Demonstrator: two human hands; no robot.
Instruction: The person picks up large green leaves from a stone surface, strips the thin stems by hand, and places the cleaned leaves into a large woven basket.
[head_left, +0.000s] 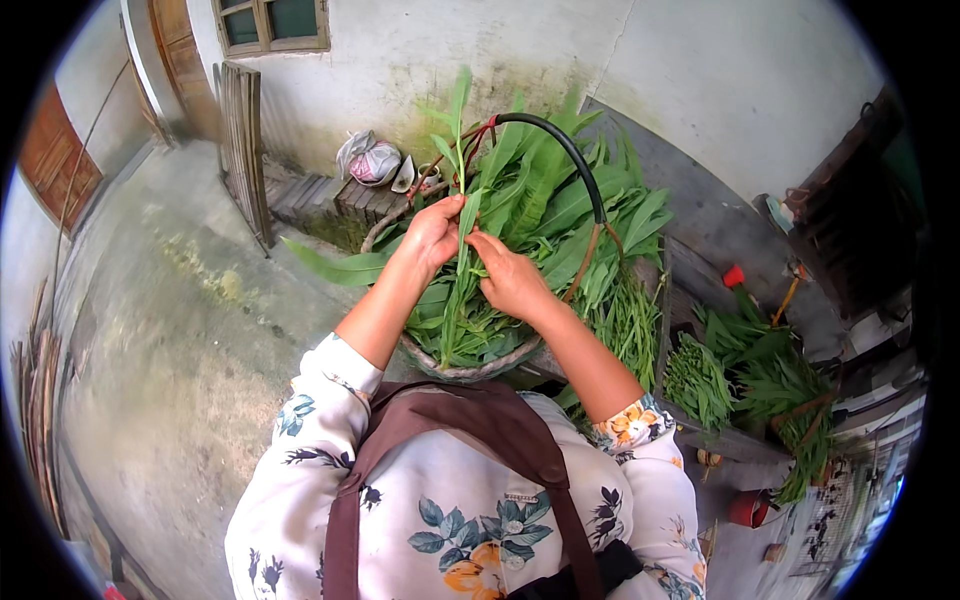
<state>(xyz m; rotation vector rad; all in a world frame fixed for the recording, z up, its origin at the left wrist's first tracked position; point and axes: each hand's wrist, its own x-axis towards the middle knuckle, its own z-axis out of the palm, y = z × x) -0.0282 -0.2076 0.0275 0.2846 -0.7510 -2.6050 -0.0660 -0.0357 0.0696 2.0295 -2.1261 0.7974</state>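
Observation:
A woven basket (480, 369) stands before me, heaped with long green leaves (559, 199). Over it arches a handle (559, 135), partly sleeved in black tubing and tied with red cord. My left hand (436, 231) grips an upright leafy stalk (461, 161) above the heap. Close beside it, my right hand (514, 279) has thumb and fingers pinched at the lower leaves of the same stalk. The exact contact of the right fingertips is partly hidden. One broad leaf (341, 266) juts out over the basket's left side.
Wooden planks (244, 150) lean against the wall at left. A plastic bag (371, 159) and a cup (429, 175) sit on a low ledge. At right are bundles of cut greens (697, 382) and a red container (750, 508). Sticks (37, 405) stand far left.

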